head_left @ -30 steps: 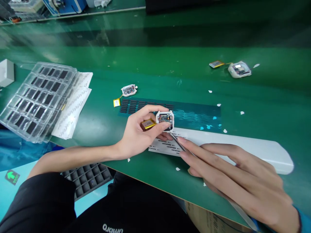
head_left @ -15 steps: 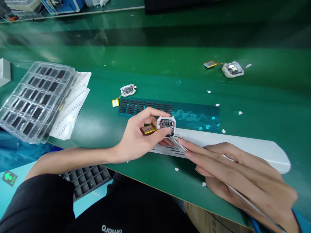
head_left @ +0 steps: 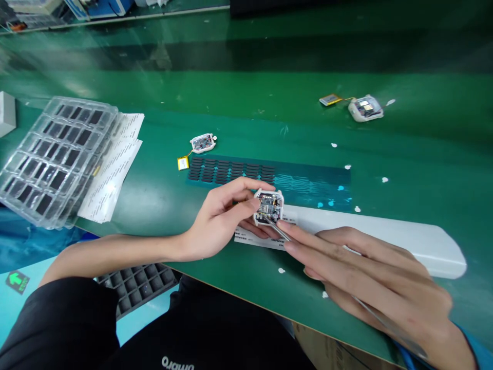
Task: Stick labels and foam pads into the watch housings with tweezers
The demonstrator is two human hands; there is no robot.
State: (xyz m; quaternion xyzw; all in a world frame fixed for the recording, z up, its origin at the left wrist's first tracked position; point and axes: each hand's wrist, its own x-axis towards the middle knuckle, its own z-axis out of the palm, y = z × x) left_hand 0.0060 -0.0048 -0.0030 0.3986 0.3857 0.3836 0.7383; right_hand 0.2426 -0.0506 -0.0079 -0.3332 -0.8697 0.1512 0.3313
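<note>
Device (head_left: 269,206) in left hand (head_left: 217,221), tweezers (head_left: 275,229) mostly hidden by right hand (head_left: 370,277)

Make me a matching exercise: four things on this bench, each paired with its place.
Things:
1. clear tray
2. tweezers
3. white casing
4. grey grid tray

Places:
A. in the left hand
B. below the bench's near edge
C. on the bench, far left
D. in the right hand

Pairs: 1-C, 2-D, 3-A, 4-B
</note>
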